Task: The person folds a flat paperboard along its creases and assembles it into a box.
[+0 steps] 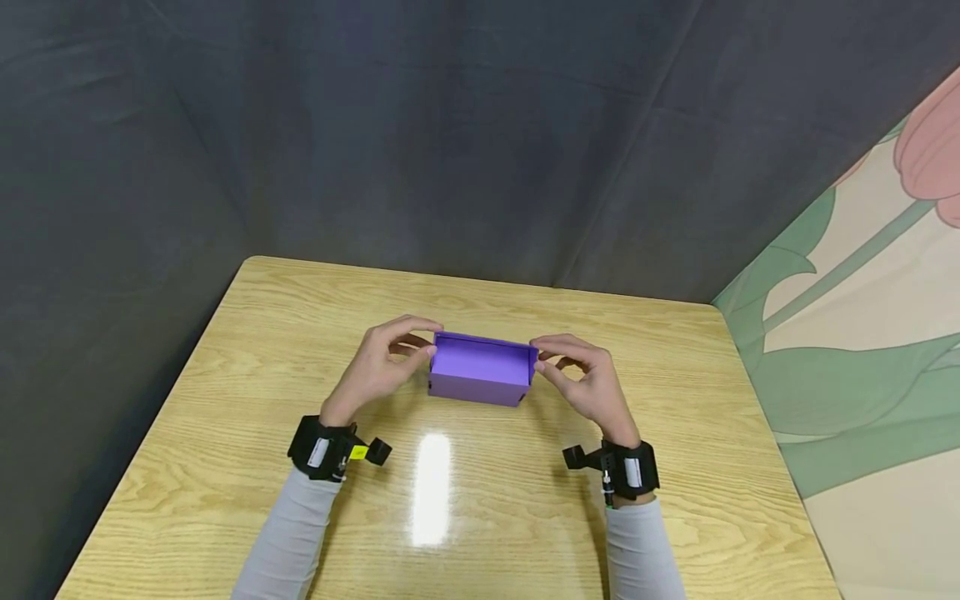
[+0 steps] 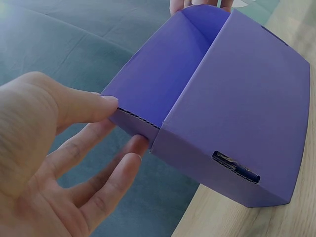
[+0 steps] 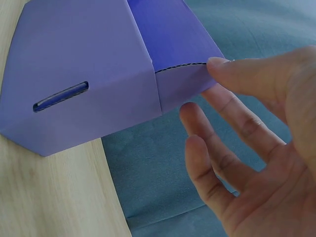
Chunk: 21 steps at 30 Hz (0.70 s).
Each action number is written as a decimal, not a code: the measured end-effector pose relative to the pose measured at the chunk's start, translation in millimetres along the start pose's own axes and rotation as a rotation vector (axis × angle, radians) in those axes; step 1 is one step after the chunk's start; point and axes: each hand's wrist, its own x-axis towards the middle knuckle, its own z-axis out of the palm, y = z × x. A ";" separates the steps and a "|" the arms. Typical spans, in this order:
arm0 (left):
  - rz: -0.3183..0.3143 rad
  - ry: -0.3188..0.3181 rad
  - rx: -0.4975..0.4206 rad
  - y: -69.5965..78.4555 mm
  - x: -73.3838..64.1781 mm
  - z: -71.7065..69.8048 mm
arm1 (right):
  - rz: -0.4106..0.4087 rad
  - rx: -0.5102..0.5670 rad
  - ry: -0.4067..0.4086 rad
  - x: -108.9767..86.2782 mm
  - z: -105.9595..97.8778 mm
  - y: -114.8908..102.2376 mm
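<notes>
A purple cardboard box (image 1: 480, 389) stands on the table with its lid raised, its inside showing. At the lid's left corner, the left hand (image 1: 381, 360) pinches the edge between thumb and index finger. The left wrist view shows the thumb on the corrugated edge of a side flap (image 2: 136, 122), the other fingers lower beside it. My right hand (image 1: 592, 379) holds the opposite corner the same way, its thumb at the tip of the right side flap (image 3: 185, 84). Small slots are cut in the box's sides, one slot (image 3: 60, 97) facing the right wrist camera.
The wooden table (image 1: 247, 400) has a far edge just beyond the hands. Behind it hangs a dark curtain (image 1: 450, 150). A flower-patterned cloth (image 1: 862, 333) borders the right side. Black wrist mounts (image 1: 630, 471) sit on both forearms.
</notes>
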 end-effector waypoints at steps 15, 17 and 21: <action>0.052 0.002 -0.007 -1.1 -1.1 -2.4 | -0.071 -0.009 -0.003 -0.9 0.6 -2.4; 0.049 0.005 -0.010 -1.2 -1.2 -2.3 | -0.069 -0.012 -0.004 -1.0 0.4 -1.7; 0.040 0.007 -0.022 -1.8 -1.4 -1.8 | -0.077 -0.017 -0.005 -0.7 0.6 -2.2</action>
